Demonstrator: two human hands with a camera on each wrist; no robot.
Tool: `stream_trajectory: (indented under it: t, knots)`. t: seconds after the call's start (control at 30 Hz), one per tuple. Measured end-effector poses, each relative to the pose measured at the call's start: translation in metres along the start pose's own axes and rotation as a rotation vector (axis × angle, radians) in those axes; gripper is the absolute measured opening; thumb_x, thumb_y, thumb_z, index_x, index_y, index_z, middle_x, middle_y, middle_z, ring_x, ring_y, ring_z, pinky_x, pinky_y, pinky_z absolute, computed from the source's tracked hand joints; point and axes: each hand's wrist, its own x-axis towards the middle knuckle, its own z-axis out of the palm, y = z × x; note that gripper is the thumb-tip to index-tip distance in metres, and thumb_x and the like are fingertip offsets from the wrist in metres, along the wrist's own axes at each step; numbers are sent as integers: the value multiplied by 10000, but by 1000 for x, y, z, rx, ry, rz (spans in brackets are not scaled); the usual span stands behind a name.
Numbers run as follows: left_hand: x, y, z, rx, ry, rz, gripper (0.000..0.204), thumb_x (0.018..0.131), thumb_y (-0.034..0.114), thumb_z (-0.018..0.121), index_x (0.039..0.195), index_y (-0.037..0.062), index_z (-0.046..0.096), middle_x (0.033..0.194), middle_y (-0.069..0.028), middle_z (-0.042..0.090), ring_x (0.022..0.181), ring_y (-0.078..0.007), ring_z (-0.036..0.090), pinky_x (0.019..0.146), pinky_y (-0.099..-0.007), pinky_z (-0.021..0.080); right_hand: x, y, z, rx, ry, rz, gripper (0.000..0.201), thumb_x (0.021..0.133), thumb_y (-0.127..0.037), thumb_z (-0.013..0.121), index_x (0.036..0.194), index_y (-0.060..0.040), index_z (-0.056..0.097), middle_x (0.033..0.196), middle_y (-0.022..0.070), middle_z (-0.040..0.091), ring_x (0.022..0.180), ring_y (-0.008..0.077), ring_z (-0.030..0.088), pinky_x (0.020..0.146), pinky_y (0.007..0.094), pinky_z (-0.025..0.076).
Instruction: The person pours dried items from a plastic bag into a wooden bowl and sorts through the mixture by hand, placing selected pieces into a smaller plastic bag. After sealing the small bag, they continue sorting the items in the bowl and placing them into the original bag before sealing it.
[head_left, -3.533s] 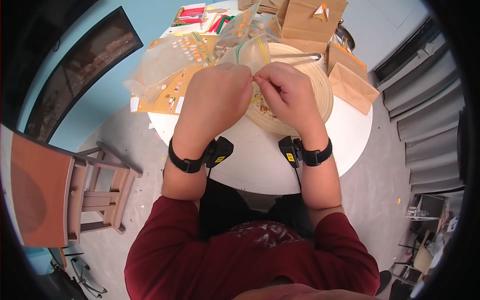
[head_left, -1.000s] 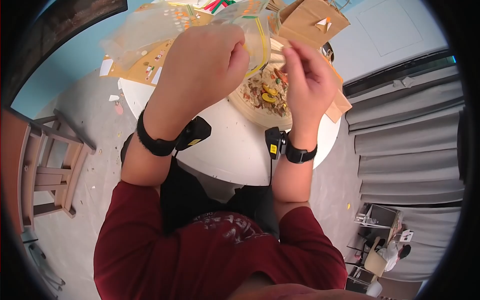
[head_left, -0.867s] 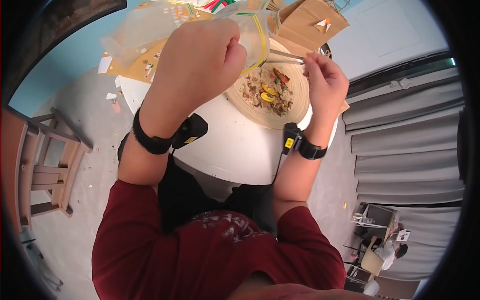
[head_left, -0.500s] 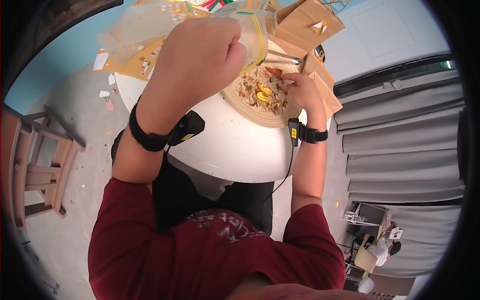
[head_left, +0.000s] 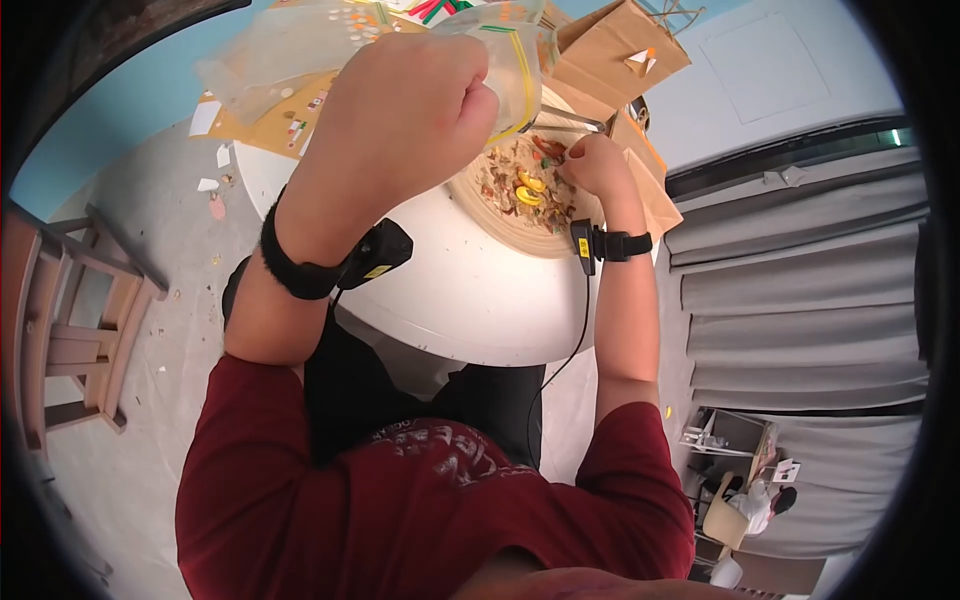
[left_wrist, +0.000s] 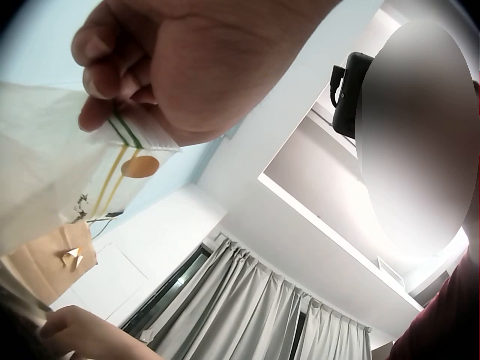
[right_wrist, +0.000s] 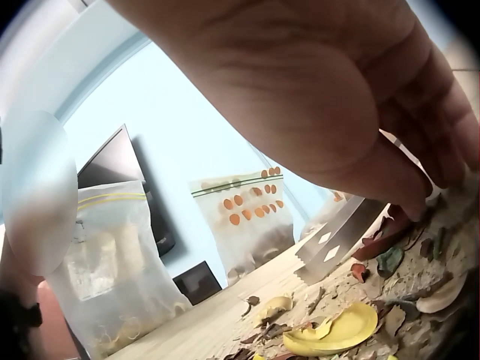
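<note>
A clear zip bag (head_left: 518, 75) with green and yellow seal lines hangs from my left hand (head_left: 405, 115). In the left wrist view the curled fingers pinch the bag's (left_wrist: 45, 165) sealing edge. My right hand (head_left: 602, 170) is low over the round woven tray (head_left: 480, 215), fingers bent down into a pile of dried petals and wood chips. Its thumb tip reaches a reddish dried piece (right_wrist: 381, 236); I cannot tell whether that is pinched. Yellow dried slices (right_wrist: 334, 334) lie nearby. Metal tongs (right_wrist: 337, 238) rest just behind the right hand.
Brown paper bags (head_left: 620, 55) stand behind the tray, and another paper bag (head_left: 655, 190) is close right of my right hand. To the left lie a frosted bag (head_left: 270, 65) and a brown sheet (head_left: 280, 115) bearing stickers. The white table's (head_left: 460, 310) curved edge is nearest my body.
My hands were together at the bag; the right then moved away past the tongs and down to the tray, its fingers now in the dried pile. The left still holds the bag.
</note>
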Motion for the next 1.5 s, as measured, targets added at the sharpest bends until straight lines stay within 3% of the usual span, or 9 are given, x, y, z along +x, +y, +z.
stream_trajectory:
  t: [0.23, 0.33, 0.43, 0.73, 1.03, 1.13, 1.33, 1.43, 1.5]
  knots:
    - [1, -1, -1, 7, -10, 1, 87, 852, 82, 616, 838, -3, 629, 672, -160, 605, 596, -348, 593, 578, -414, 457, 18, 6, 12, 324, -115, 26, 246, 692, -163, 835, 817, 33, 756, 712, 185, 705, 674, 265, 691, 640, 385, 527]
    - [1, 1, -2, 2, -23, -13, 87, 851, 81, 614, 832, -3, 628, 670, -161, 604, 597, -351, 591, 578, -417, 456, 18, -9, 8, 322, -169, 69, 300, 689, -195, 848, 803, 56, 730, 673, 160, 685, 615, 232, 663, 583, 363, 508]
    - [1, 1, -3, 1, -27, -18, 91, 850, 83, 614, 829, -4, 628, 671, -163, 605, 600, -353, 592, 580, -420, 457, 23, -5, 18, 311, -125, -24, 275, 702, -164, 836, 814, 60, 722, 666, 153, 684, 577, 219, 663, 552, 354, 515]
    - [0, -1, -2, 15, -8, 10, 98, 845, 81, 614, 818, -14, 621, 678, -172, 608, 611, -361, 600, 591, -430, 461, 17, -11, 11, 371, -166, 74, 100, 772, 25, 682, 858, 62, 716, 763, 84, 701, 613, 170, 703, 541, 294, 566]
    - [0, 1, -1, 9, -22, -13, 96, 842, 79, 609, 813, -11, 621, 668, -176, 593, 604, -367, 585, 590, -440, 456, 13, 0, 1, 494, -128, 21, 109, 786, -6, 694, 856, 54, 753, 752, 88, 719, 600, 164, 711, 557, 282, 559]
    - [0, 1, -1, 17, -23, -4, 96, 844, 82, 606, 813, -8, 625, 666, -178, 591, 610, -370, 586, 594, -445, 457, 2, -15, -21, 629, -45, -19, 132, 818, -8, 707, 914, 73, 750, 811, 90, 740, 673, 150, 718, 632, 265, 570]
    - [1, 2, 6, 5, -28, 5, 102, 851, 92, 607, 819, -1, 636, 670, -181, 599, 630, -377, 602, 606, -451, 466, -36, -74, -82, 1095, 227, -307, 146, 934, -14, 712, 1059, 53, 748, 960, 100, 752, 827, 156, 725, 773, 271, 576]
    - [1, 3, 9, -7, -29, -2, 104, 853, 97, 611, 826, 3, 644, 676, -181, 608, 638, -377, 613, 607, -450, 471, -52, -108, -95, 1045, 249, -503, 149, 942, -12, 715, 1073, 48, 753, 974, 93, 753, 808, 153, 711, 772, 272, 575]
    - [2, 4, 10, -12, -20, -3, 105, 854, 101, 614, 830, 5, 649, 680, -182, 613, 640, -377, 618, 606, -448, 474, -53, -118, -95, 984, 248, -527, 142, 936, 3, 703, 1060, 38, 760, 941, 77, 762, 788, 133, 710, 753, 264, 585]
